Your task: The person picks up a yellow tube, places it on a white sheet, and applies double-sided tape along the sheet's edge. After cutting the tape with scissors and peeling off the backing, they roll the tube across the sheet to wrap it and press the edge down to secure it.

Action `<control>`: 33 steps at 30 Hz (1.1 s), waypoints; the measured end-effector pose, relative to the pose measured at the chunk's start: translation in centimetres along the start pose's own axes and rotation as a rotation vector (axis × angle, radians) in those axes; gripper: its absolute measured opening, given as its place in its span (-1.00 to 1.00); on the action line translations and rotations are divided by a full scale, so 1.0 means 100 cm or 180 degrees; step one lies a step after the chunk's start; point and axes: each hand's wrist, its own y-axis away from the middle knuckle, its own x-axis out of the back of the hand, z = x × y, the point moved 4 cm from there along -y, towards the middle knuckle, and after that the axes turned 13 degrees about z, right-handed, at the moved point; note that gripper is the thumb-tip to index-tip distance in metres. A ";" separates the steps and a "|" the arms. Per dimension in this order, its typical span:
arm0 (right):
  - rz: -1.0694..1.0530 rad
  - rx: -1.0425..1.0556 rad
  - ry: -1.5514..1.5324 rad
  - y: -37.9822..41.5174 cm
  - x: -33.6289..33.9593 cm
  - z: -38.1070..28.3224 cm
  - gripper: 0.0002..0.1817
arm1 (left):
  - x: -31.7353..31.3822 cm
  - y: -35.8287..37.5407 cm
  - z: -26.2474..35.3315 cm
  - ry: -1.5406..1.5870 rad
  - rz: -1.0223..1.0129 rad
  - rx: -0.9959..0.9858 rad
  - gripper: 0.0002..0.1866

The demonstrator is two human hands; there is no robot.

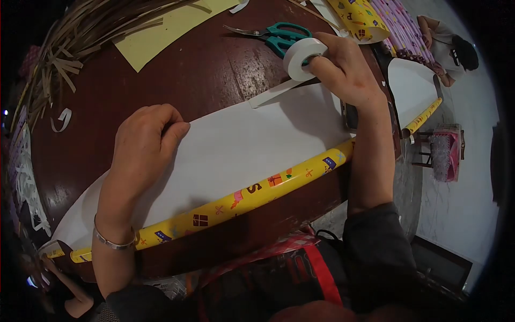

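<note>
My right hand [343, 67] grips a roll of white tape [300, 60] near the top edge of a white paper sheet [236, 145]. A tape strip [273, 94] runs from the roll down to that edge. My left hand [147, 137] rests on the sheet's upper edge, its fingers curled; what they hold, if anything, is hidden. Along the near side the sheet is rolled into a yellow printed tube [257, 188], which passes by my left forearm. Just beyond the tape roll lie scissors with green handles [281, 36], blades apart.
The dark red table [198, 64] carries a yellow sheet [161, 40], brown paper strips [80, 40] and a white curl [63, 119]. Purple patterned rolls [399, 27] lie at the upper right near another person [448, 51]. A stool [424, 149] stands at the right.
</note>
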 end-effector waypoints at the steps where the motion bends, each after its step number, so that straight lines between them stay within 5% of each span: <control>1: -0.0001 -0.0001 0.0011 0.000 0.000 0.001 -0.71 | 0.000 0.000 0.000 -0.0005 0.0015 -0.0016 -0.84; 17: 0.0356 -0.0035 0.0370 0.003 0.021 -0.009 -0.71 | 0.000 0.000 -0.004 0.0097 -0.0003 0.0003 -0.83; 19: 0.0632 0.1030 -0.0058 0.005 0.021 -0.015 -0.73 | 0.003 0.000 -0.002 0.0240 -0.0055 0.0138 -0.84; 23: 0.0616 0.1401 -0.0017 0.010 0.006 -0.046 -0.74 | 0.005 0.001 0.000 0.0257 0.0177 -0.0061 -0.86; 25: 0.0613 0.1646 0.0016 0.014 -0.004 -0.067 -0.74 | 0.009 0.002 0.002 0.1443 0.0455 0.0326 -0.83; 28: 0.0491 0.1552 0.0096 0.017 -0.016 -0.072 -0.71 | 0.013 0.003 0.006 0.2488 0.0294 0.0037 -0.65; 33: 0.0318 0.1382 -0.0145 0.015 -0.037 -0.077 -0.69 | 0.009 0.007 0.009 0.3309 -0.0135 0.0174 -0.37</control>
